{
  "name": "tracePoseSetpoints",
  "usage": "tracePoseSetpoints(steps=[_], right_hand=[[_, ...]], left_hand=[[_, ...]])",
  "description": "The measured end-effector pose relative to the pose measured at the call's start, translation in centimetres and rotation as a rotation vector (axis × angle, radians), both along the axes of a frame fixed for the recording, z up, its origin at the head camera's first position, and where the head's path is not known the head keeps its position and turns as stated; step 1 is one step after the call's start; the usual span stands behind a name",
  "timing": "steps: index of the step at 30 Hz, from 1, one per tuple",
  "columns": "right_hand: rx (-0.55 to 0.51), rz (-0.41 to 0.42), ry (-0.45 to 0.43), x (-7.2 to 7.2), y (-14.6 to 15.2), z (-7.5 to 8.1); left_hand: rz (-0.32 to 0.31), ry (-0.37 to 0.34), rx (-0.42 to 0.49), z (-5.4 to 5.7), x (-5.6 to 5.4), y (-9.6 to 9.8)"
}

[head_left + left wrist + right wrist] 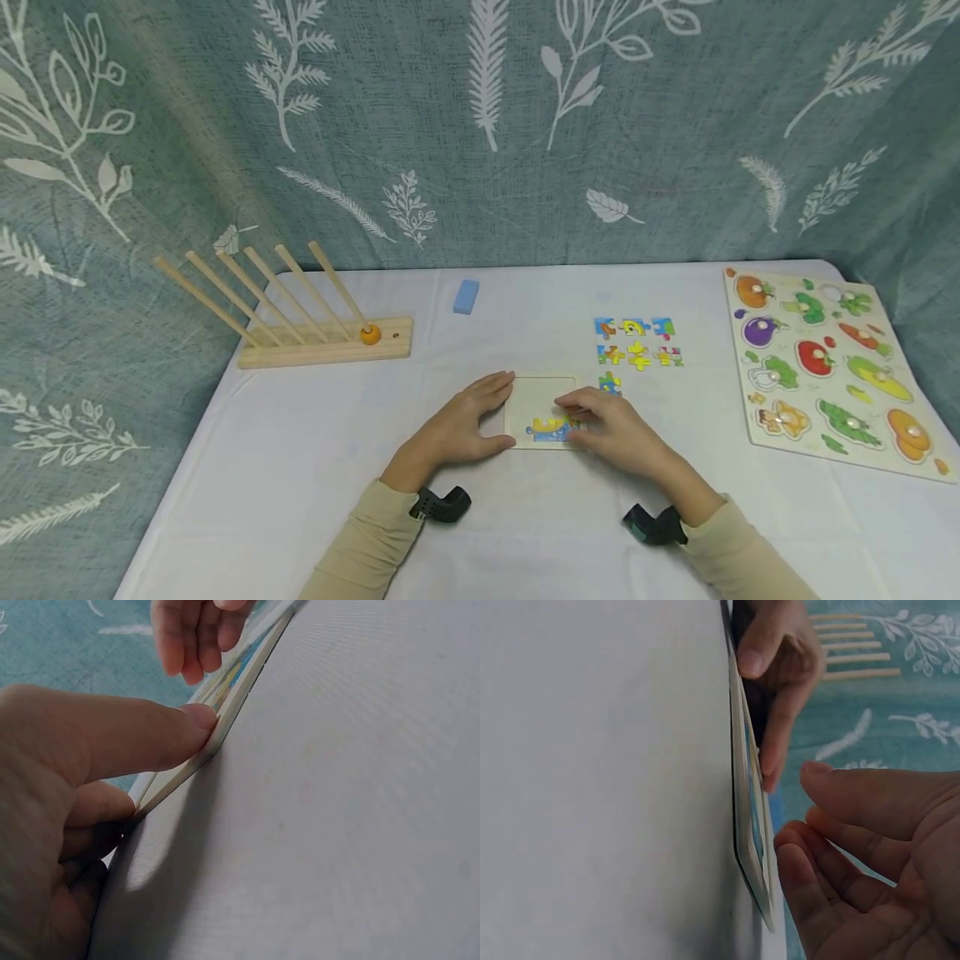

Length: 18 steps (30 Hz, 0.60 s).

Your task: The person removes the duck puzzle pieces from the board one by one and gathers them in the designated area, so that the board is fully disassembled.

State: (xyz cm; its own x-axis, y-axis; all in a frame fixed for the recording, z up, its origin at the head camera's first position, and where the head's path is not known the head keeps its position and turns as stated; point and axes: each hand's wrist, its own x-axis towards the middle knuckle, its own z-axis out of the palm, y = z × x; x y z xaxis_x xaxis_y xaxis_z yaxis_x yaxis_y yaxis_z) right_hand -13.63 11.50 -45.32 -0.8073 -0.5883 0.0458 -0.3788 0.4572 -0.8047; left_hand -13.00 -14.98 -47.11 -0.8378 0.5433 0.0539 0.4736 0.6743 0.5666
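Note:
A small pale wooden jigsaw tray [536, 397] lies flat on the white table, with a few blue and yellow puzzle pieces [550, 429] set along its lower edge. My left hand [463, 423] holds the tray at its left side, the thumb [161, 735] on the near edge and the fingers toward the far corner. Over the tray's right part hovers my right hand [618, 432], its fingers loosely bent and apart from the thumb [877, 799]. Nothing shows between them in the right wrist view. Loose jigsaw pieces [638, 357] lie in rows beyond that hand.
A wooden stand with upright pegs [326, 350] and an orange bead [371, 334] is at the back left. Near the back edge lies a blue block [466, 297]. A vegetable peg puzzle board [806, 400] covers the right side. Patterned cloth [517, 200] hangs behind the table.

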Motion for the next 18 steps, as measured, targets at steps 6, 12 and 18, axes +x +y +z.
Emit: tracePoseSetpoints(steps=[6,12,18], right_hand=[[0.034,0.078,0.029,-0.1,-0.9,-0.2],[0.103,0.094,0.082,0.1,-1.7,-0.5],[0.153,0.090,0.107,0.3,-2.3,-0.6]], left_hand=[[0.000,-0.002,-0.001,-0.1,-0.1,0.0],[-0.022,0.019,0.005,0.1,0.0,0.1],[-0.007,0.009,0.001,0.1,0.0,0.0]])
